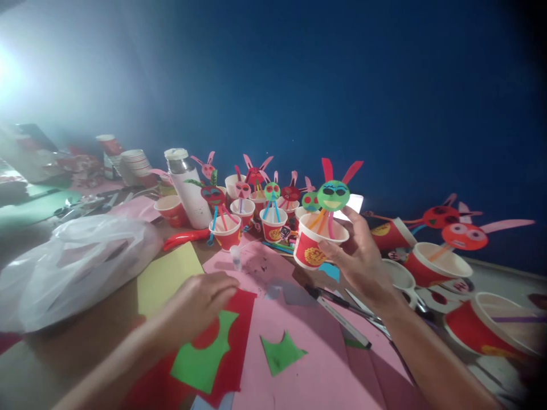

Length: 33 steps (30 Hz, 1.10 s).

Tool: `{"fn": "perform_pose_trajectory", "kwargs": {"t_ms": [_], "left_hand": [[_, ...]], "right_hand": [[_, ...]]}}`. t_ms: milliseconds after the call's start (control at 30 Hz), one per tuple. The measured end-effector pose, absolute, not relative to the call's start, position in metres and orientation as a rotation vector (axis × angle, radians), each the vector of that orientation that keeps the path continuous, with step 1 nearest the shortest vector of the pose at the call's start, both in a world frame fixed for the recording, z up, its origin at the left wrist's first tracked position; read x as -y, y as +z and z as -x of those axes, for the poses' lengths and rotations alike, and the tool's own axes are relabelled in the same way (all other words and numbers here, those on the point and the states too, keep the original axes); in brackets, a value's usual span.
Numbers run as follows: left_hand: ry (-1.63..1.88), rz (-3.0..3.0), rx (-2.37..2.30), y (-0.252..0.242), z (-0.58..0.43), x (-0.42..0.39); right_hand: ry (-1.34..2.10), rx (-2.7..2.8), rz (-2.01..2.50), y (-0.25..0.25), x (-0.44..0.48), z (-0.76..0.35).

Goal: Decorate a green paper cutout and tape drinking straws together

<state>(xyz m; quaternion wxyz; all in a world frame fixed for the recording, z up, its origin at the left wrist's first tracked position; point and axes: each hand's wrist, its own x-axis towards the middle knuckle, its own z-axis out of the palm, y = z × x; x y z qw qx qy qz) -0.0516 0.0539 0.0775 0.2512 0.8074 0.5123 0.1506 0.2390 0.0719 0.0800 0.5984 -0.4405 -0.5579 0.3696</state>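
Note:
My right hand grips a red-and-white paper cup by its side and rim, raised above the table. Out of the cup rise orange and pink straws or stems carrying a round green paper face with red paper ears, sunglasses-like eyes and a pale mouth. Over the red paper hovers my left hand, slightly blurred, its fingers curled together and its palm hidden. Beneath it lies a cut green paper scrap. Another green scrap rests on the pink paper.
Several similar cups with paper faces stand behind, others at right. A white bottle stands back left, near a white plastic bag and yellow paper. Pens lie below my right hand. A blue wall rises behind.

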Motion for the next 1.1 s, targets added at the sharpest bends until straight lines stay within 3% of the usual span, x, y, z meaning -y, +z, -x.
{"fn": "perform_pose_trajectory", "kwargs": {"t_ms": [200, 667, 1100], "left_hand": [[0.538, -1.935, -1.626, 0.06, 0.073, -0.103], [0.734, -1.833, -1.433, 0.049, 0.039, -0.12], [0.674, -1.843, -1.046, 0.032, -0.081, -0.124]], "right_hand": [[0.892, 1.318, 1.049, 0.09, -0.071, -0.237], [0.87, 1.28, 1.004, 0.098, -0.072, -0.246], [0.833, 1.261, 0.943, 0.114, -0.061, -0.244]]}}
